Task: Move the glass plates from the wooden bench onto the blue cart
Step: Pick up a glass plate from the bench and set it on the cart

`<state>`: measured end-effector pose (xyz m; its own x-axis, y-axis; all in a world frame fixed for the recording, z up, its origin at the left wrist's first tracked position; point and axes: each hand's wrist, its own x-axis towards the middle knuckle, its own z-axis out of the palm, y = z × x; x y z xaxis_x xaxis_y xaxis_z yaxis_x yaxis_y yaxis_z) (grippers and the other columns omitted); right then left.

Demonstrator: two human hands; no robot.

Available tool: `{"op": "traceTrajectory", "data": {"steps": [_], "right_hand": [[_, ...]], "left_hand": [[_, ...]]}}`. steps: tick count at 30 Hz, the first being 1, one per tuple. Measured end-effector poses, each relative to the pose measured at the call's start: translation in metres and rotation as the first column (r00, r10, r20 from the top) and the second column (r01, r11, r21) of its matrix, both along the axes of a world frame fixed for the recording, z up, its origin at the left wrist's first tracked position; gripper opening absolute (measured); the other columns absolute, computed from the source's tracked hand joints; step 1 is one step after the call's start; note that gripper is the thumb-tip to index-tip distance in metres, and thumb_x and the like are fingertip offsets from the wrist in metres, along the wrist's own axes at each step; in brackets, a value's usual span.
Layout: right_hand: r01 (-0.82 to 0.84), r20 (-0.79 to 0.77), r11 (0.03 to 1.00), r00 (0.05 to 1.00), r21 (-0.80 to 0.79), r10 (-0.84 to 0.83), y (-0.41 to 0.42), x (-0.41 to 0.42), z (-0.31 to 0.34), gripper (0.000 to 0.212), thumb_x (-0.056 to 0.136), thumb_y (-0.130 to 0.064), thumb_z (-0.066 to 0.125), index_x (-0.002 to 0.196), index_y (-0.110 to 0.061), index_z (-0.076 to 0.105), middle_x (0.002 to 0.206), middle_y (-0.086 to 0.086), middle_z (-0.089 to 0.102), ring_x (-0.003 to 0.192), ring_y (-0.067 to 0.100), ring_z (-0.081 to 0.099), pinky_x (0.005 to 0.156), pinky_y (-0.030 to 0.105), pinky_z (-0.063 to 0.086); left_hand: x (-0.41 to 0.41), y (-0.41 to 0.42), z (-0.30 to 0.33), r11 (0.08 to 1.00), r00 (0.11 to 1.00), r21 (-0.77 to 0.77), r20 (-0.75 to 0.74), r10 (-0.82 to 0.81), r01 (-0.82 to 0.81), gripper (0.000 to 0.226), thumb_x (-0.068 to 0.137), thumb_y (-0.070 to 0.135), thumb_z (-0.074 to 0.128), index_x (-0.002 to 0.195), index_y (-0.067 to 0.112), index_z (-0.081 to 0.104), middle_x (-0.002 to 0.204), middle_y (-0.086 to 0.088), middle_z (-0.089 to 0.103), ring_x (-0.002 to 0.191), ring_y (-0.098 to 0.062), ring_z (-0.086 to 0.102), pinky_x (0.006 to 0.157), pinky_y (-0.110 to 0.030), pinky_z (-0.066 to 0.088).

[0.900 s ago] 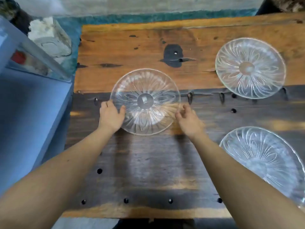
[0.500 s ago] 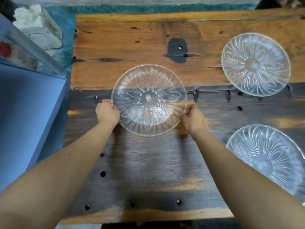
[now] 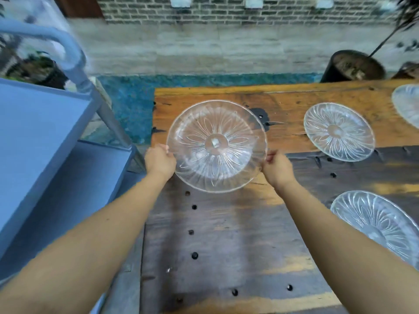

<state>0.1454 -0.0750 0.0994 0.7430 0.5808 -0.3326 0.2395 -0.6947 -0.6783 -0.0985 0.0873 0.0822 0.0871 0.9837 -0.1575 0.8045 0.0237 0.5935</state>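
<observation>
A clear glass plate (image 3: 216, 145) with a cut flower pattern is lifted above the left end of the wooden bench (image 3: 238, 234). My left hand (image 3: 159, 160) grips its left rim and my right hand (image 3: 275, 167) grips its right rim. Three more glass plates lie on the bench: one at mid right (image 3: 339, 131), one at the near right (image 3: 378, 225), and one cut off by the far right edge (image 3: 408, 103). The blue cart (image 3: 34, 137) stands to the left of the bench, its top shelf bare.
The cart has a grey-blue tubular handle (image 3: 72, 55) at its far side and a lower shelf (image 3: 74, 196). A dark plant pot (image 3: 352, 66) stands behind the bench's far right. Teal floor and a brick wall lie beyond. The bench has several small holes.
Both hands have closed on the plate's rim and lifted it off the bench, shifting it slightly left. The camera has tilted up, showing more of the cart and the wall.
</observation>
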Motion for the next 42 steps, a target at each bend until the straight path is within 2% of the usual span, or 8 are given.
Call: {"op": "traceTrajectory", "data": {"steps": [6, 12, 16, 21, 25, 30, 35, 42], "right_hand": [[-0.108, 0.086, 0.987, 0.991, 0.121, 0.098, 0.047, -0.062, 0.050, 0.018, 0.082, -0.006, 0.057, 0.100, -0.008, 0.053, 0.099, 0.015, 0.065, 0.096, 0.035, 0.063, 0.080, 0.041, 0.051], [-0.260, 0.081, 0.951, 0.965, 0.165, 0.250, 0.104, -0.141, 0.071, 0.020, 0.084, -0.011, 0.059, 0.102, -0.010, 0.052, 0.105, 0.018, 0.066, 0.096, 0.036, 0.065, 0.086, 0.051, 0.053], [-0.349, 0.073, 0.913, 0.937, 0.213, 0.341, 0.137, -0.207, 0.078, 0.016, 0.082, -0.008, 0.059, 0.096, -0.012, 0.051, 0.099, 0.016, 0.067, 0.093, 0.037, 0.065, 0.085, 0.053, 0.054], [-0.487, 0.095, 0.842, 0.873, 0.234, 0.478, 0.173, -0.298, 0.084, 0.010, 0.085, -0.014, 0.058, 0.093, -0.017, 0.054, 0.080, -0.002, 0.065, 0.091, 0.032, 0.066, 0.082, 0.042, 0.053], [-0.602, 0.100, 0.767, 0.797, 0.221, 0.596, 0.201, -0.366, 0.087, 0.016, 0.087, -0.014, 0.055, 0.103, -0.010, 0.056, 0.098, 0.013, 0.069, 0.094, 0.033, 0.065, 0.082, 0.039, 0.052], [-0.695, 0.105, 0.685, 0.714, 0.218, 0.692, 0.229, -0.443, 0.080, 0.018, 0.089, -0.011, 0.046, 0.105, -0.012, 0.054, 0.098, 0.011, 0.066, 0.093, 0.030, 0.062, 0.072, 0.029, 0.042], [-0.746, 0.045, 0.631, 0.653, 0.214, 0.756, 0.253, -0.511, 0.064, 0.028, 0.091, -0.012, 0.047, 0.118, -0.011, 0.053, 0.102, 0.009, 0.062, 0.096, 0.032, 0.065, 0.084, 0.041, 0.054], [-0.787, 0.039, 0.588, 0.604, 0.187, 0.796, 0.284, -0.576, 0.034, 0.029, 0.086, -0.009, 0.050, 0.115, -0.007, 0.055, 0.103, 0.013, 0.060, 0.105, 0.038, 0.062, 0.092, 0.052, 0.051]], "left_hand": [[-0.079, 0.028, 0.054, 0.991, 0.993, 0.090, 0.066, 0.097, -0.103, 0.027, 0.088, 0.008, 0.052, 0.112, 0.000, 0.062, 0.113, -0.023, 0.067, 0.113, -0.040, 0.058, 0.095, -0.039, 0.043], [-0.181, 0.038, 0.086, 0.964, 0.974, 0.148, 0.085, 0.209, -0.220, 0.020, 0.088, 0.001, 0.048, 0.098, 0.002, 0.065, 0.107, -0.028, 0.068, 0.107, -0.043, 0.061, 0.091, -0.044, 0.047], [-0.259, 0.040, 0.094, 0.925, 0.934, 0.143, 0.125, 0.336, -0.352, 0.029, 0.091, 0.004, 0.047, 0.115, -0.003, 0.062, 0.118, -0.023, 0.066, 0.116, -0.039, 0.057, 0.097, -0.038, 0.042], [-0.358, 0.031, 0.100, 0.857, 0.868, 0.153, 0.155, 0.471, -0.492, 0.031, 0.091, 0.005, 0.045, 0.117, -0.002, 0.062, 0.120, -0.022, 0.065, 0.118, -0.039, 0.054, 0.099, -0.037, 0.042], [-0.429, 0.020, 0.098, 0.792, 0.806, 0.153, 0.156, 0.572, -0.591, 0.030, 0.092, 0.008, 0.046, 0.116, -0.003, 0.062, 0.118, -0.025, 0.065, 0.115, -0.041, 0.056, 0.097, -0.040, 0.046], [-0.502, 0.005, 0.088, 0.726, 0.733, 0.112, 0.175, 0.657, -0.678, 0.031, 0.091, 0.010, 0.049, 0.117, 0.000, 0.063, 0.115, -0.022, 0.069, 0.110, -0.039, 0.062, 0.094, -0.042, 0.051], [-0.561, -0.004, 0.071, 0.643, 0.649, 0.090, 0.159, 0.744, -0.760, 0.030, 0.090, 0.010, 0.051, 0.115, 0.000, 0.065, 0.111, -0.023, 0.070, 0.107, -0.040, 0.063, 0.092, -0.041, 0.052], [-0.607, -0.007, 0.048, 0.570, 0.564, 0.024, 0.178, 0.806, -0.821, 0.032, 0.091, 0.008, 0.050, 0.120, 0.001, 0.062, 0.115, -0.022, 0.068, 0.111, -0.036, 0.063, 0.100, -0.039, 0.047]]}}
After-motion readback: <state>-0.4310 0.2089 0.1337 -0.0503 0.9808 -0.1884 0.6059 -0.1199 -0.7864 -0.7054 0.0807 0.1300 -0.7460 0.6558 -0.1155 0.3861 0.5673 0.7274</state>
